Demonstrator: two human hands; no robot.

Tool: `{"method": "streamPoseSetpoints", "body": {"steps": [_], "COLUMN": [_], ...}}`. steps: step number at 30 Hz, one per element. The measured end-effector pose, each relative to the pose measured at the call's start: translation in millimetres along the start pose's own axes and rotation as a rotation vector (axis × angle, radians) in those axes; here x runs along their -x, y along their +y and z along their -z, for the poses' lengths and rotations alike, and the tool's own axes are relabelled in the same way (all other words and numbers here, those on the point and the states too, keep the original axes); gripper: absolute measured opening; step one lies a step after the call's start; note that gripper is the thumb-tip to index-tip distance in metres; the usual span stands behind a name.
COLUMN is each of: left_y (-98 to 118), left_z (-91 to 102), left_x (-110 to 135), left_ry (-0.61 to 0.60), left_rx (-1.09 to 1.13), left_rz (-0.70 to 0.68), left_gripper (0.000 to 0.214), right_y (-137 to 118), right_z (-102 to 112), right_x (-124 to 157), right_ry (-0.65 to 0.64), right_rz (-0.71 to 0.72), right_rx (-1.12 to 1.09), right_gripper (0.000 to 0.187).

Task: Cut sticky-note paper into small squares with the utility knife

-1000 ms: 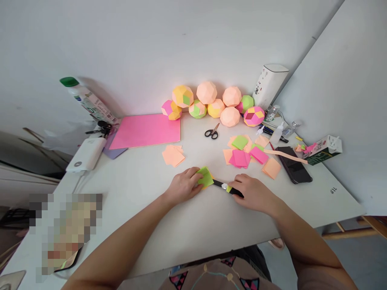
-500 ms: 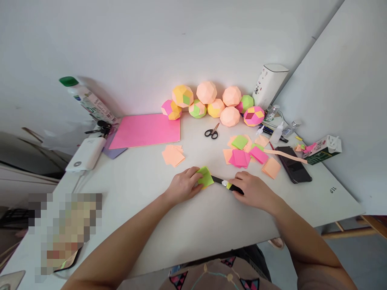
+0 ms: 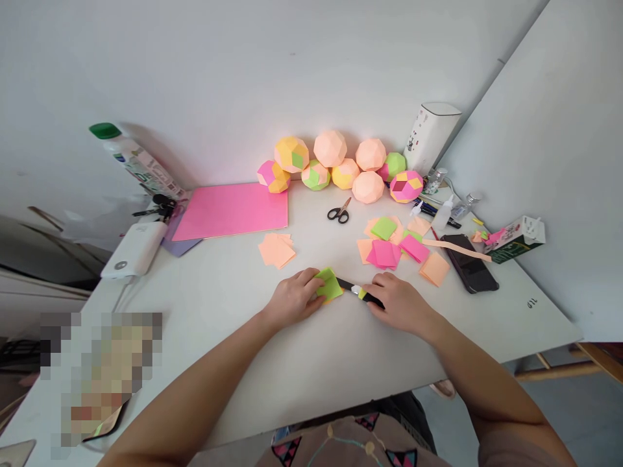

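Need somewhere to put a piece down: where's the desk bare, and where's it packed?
Bare desk: below the pink sheet, between the white device and left hand; also from left and right hand toward the near edge, between the forearms. Crowded: back and right, with paper balls, paper squares, bottles and phone.

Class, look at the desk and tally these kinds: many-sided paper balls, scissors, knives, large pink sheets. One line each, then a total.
Many-sided paper balls: 9
Scissors: 1 pair
Knife, in the right hand: 1
Large pink sheet: 1
Total: 12
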State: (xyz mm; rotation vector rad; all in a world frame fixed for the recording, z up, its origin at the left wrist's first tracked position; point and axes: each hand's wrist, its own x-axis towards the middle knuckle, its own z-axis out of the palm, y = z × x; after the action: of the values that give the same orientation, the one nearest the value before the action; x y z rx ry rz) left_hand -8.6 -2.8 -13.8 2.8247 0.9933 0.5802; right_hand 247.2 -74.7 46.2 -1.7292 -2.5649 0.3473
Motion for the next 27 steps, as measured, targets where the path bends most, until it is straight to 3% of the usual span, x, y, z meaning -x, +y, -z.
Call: {"method": "streamPoseSetpoints", "body": {"steps": [27], "left_y": [0.9], "left_z": [0.2], "left_x": [-0.2], "left_ry": [-0.007], "left_rx": [0.009], "left_rz": [0.009], "left_gripper": [0.013], "right_y": [-3.8], "right_z": [-6.6], "right_x": [-6.5], "right_ry": [0.040], "right_rz": [-0.050], "right_rx": [-0.022], "right_gripper": [0.037]}}
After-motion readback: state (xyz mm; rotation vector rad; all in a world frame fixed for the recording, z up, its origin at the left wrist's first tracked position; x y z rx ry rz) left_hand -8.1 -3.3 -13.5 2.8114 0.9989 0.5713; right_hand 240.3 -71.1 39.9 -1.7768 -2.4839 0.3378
